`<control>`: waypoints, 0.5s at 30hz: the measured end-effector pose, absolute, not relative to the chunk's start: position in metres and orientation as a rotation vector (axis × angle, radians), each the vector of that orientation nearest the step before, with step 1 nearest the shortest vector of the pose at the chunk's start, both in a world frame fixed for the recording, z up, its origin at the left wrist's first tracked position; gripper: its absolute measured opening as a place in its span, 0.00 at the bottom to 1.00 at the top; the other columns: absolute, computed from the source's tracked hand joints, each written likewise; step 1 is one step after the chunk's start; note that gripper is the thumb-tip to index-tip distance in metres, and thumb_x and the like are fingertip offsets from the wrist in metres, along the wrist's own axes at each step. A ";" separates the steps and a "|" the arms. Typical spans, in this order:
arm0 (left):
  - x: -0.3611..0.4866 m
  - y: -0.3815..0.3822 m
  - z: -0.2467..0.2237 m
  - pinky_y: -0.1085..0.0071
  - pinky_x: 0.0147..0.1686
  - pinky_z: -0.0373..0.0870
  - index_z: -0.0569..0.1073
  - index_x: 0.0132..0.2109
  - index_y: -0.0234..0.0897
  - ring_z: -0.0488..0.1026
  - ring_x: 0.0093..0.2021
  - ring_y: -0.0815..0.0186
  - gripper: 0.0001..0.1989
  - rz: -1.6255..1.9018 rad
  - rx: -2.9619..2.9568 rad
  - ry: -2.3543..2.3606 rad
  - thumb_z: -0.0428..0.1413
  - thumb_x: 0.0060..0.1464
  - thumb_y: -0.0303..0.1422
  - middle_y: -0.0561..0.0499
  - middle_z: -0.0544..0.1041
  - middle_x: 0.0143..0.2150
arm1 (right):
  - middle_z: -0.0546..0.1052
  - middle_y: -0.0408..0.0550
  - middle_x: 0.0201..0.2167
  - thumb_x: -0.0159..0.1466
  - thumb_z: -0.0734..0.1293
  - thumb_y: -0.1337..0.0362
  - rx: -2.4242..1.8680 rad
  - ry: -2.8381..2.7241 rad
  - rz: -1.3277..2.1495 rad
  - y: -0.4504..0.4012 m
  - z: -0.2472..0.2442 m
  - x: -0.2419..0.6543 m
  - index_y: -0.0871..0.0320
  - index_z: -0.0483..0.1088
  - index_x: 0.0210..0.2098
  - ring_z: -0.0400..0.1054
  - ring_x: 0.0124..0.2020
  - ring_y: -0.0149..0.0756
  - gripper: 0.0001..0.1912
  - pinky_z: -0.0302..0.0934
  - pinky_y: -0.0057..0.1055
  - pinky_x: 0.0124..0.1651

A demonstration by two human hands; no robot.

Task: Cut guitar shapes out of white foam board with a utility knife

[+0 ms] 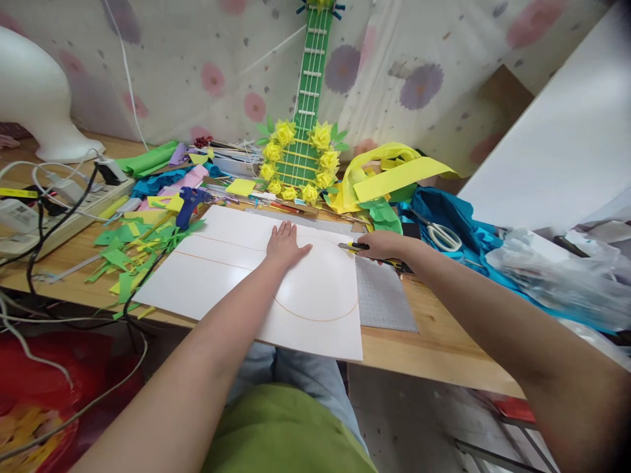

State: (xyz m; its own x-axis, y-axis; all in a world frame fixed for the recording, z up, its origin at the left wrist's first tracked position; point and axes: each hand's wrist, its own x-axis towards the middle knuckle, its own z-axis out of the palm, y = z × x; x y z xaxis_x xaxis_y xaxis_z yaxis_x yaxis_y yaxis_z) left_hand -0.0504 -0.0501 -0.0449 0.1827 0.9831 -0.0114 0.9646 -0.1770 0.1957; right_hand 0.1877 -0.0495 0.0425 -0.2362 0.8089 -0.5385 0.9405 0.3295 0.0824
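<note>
A white board [315, 295] with an orange drawn outline, long lines at left and a rounded curve at right, lies over the table and juts past its front edge. My left hand [284, 247] rests flat on the board with fingers spread, near its far middle. At the board's right edge my right hand [387, 246] is closed around a utility knife [353, 247], its blade end touching or just above the outline. Under the board's right side shows a grey cutting mat [387, 295].
A green guitar-shaped craft [300, 157] with yellow flowers stands at the back. Paper scraps [121, 253], a blue glue gun [190, 205] and a power strip [64, 217] with cables lie left. White-handled scissors [444, 236], blue paper and plastic bags [562, 269] lie right.
</note>
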 end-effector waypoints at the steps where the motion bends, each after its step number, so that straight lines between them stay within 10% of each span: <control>1: -0.050 -0.050 -0.045 0.59 0.64 0.35 0.50 0.65 0.28 0.38 0.67 0.59 0.42 0.175 2.289 1.906 0.40 0.52 0.55 0.41 0.45 0.68 | 0.77 0.47 0.26 0.59 0.60 0.54 1.544 2.105 -0.364 -0.052 0.042 0.188 0.58 0.68 0.38 0.69 0.23 0.34 0.15 0.54 0.28 0.26; 15: -0.050 -0.051 -0.044 0.60 0.64 0.34 0.50 0.65 0.28 0.39 0.67 0.59 0.42 0.179 2.297 1.908 0.40 0.52 0.55 0.41 0.45 0.68 | 0.76 0.48 0.25 0.60 0.60 0.55 1.595 2.063 -0.483 -0.067 0.033 0.195 0.59 0.66 0.36 0.70 0.22 0.34 0.13 0.56 0.28 0.25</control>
State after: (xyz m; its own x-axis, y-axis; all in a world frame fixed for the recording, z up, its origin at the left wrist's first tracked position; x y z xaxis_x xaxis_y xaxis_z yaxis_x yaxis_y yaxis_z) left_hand -0.0504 -0.0506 -0.0442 0.1838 0.9830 -0.0041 0.9650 -0.1797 0.1909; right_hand 0.1954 -0.0669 0.0331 -0.2015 0.7952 -0.5720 0.9664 0.2566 0.0162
